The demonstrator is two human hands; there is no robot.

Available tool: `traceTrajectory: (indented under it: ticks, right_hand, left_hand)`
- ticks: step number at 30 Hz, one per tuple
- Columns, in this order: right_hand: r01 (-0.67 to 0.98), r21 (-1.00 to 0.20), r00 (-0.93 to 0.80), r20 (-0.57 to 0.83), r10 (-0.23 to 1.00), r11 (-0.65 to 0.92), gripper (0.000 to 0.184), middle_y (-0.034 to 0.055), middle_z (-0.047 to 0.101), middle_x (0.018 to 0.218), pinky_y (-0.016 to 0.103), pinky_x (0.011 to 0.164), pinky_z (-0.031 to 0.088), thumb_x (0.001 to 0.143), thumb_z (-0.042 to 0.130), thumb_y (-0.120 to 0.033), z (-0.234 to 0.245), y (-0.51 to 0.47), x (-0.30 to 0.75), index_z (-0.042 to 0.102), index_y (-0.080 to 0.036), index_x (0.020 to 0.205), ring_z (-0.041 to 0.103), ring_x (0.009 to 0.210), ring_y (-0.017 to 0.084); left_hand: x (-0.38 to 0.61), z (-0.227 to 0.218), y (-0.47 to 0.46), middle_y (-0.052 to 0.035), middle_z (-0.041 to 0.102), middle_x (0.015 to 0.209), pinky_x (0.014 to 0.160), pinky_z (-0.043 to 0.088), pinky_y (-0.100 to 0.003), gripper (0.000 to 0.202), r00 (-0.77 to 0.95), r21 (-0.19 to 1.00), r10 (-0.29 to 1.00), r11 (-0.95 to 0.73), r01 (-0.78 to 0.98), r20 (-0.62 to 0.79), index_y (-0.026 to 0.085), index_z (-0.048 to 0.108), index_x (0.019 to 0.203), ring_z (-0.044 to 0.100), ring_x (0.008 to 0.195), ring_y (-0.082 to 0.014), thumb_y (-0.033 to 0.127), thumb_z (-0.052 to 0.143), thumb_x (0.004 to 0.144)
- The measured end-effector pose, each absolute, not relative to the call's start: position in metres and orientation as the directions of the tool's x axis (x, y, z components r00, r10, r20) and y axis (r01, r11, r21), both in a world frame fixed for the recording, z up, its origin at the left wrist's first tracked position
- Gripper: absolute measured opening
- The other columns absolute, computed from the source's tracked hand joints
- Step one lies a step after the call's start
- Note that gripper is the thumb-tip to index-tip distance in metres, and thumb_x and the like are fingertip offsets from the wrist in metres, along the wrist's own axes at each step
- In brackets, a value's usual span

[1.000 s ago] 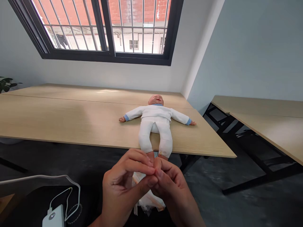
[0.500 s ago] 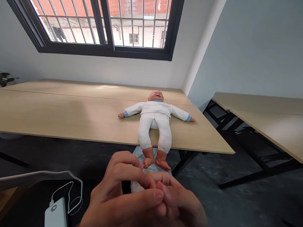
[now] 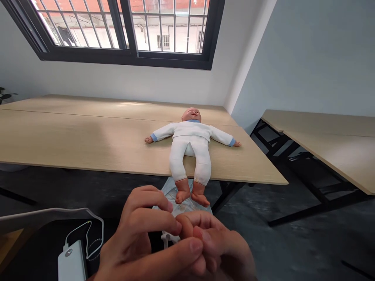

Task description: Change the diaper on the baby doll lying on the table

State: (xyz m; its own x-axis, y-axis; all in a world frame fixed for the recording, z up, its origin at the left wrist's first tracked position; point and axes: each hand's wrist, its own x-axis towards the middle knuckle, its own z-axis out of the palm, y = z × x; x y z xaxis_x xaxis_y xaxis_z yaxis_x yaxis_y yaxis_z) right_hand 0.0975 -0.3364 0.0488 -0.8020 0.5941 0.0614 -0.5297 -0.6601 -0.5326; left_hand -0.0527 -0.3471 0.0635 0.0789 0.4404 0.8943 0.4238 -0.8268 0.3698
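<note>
A baby doll (image 3: pixel 191 146) in white clothes with blue cuffs lies on its back on the pale wooden table (image 3: pixel 73 140), arms spread. Its bare feet hang over the near edge. Close to the camera, below the doll's feet, my left hand (image 3: pixel 140 242) and my right hand (image 3: pixel 222 246) are pressed together. Their fingers are curled and the left thumb lies across the right fingers. What they pinch is hidden. A pale blue and white soft item (image 3: pixel 170 191) shows just behind the hands, under the doll's feet.
A white power bank (image 3: pixel 72 263) with a looped cable (image 3: pixel 96 230) lies on a dark surface at the lower left. A second wooden table (image 3: pixel 331 136) on a black frame stands at the right. The barred window (image 3: pixel 125 27) is behind, and a plant (image 3: pixel 4 95) sits at the far left.
My joined hands have dropped lower and come nearer the camera, away from the doll's feet, which now show in full. The white bundle under the hands is mostly hidden.
</note>
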Motion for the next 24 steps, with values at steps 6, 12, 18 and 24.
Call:
traceTrajectory:
  ticks: [6, 12, 18, 24]
  right_hand:
    - [-0.585, -0.538, -0.777, 0.154, 0.611, -0.607, 0.036, -0.0069, 0.034, 0.056, 0.014, 0.051, 0.028, 0.089, 0.070, -0.037, 0.050, -0.335, 0.098, 0.049, -0.016, 0.068, 0.030, 0.048, 0.002]
    - [-0.653, -0.566, -0.703, 0.206, 0.681, -0.503, 0.031, -0.0062, 0.034, 0.055, 0.012, 0.052, 0.030, 0.092, 0.064, -0.030, 0.044, -0.336, 0.099, 0.051, -0.013, 0.071, 0.034, 0.050, 0.002]
    - [-0.657, -0.580, -0.693, 0.213, 0.689, -0.481, 0.031, -0.0055, 0.034, 0.057, 0.010, 0.052, 0.031, 0.093, 0.064, -0.030, 0.045, -0.334, 0.099, 0.050, -0.012, 0.071, 0.034, 0.052, 0.002]
    - [-0.651, -0.566, -0.709, 0.213, 0.672, -0.507, 0.030, -0.0055, 0.031, 0.057, 0.010, 0.052, 0.030, 0.093, 0.064, -0.031, 0.044, -0.331, 0.100, 0.051, -0.013, 0.073, 0.034, 0.054, 0.003]
  left_hand:
    - [-0.040, 0.061, -0.350, 0.0019, 0.058, 0.071, 0.080, 0.054, -0.026, 0.017, 0.004, 0.404, 0.458, -0.789, 0.463, 0.889, 0.028, 0.069, 0.073, 0.056, 0.081, -0.0137, 0.015, 0.071, 0.084]
    - [-0.035, 0.058, -0.355, 0.0030, 0.057, 0.069, 0.076, 0.054, -0.027, 0.013, -0.131, 0.572, 0.575, -0.709, 0.414, 0.808, 0.024, 0.062, 0.080, 0.053, 0.080, -0.0139, 0.015, 0.071, 0.085]
    - [-0.036, 0.060, -0.353, 0.0038, 0.056, 0.070, 0.084, 0.051, -0.030, 0.019, -0.049, 0.481, 0.524, -0.737, 0.476, 0.850, 0.023, 0.061, 0.074, 0.054, 0.081, -0.0126, 0.008, 0.066, 0.084]
    - [-0.030, 0.059, -0.351, 0.0042, 0.057, 0.073, 0.084, 0.047, -0.033, 0.022, -0.023, 0.397, 0.450, -0.761, 0.513, 0.893, 0.024, 0.062, 0.074, 0.055, 0.079, -0.0121, 0.005, 0.061, 0.085]
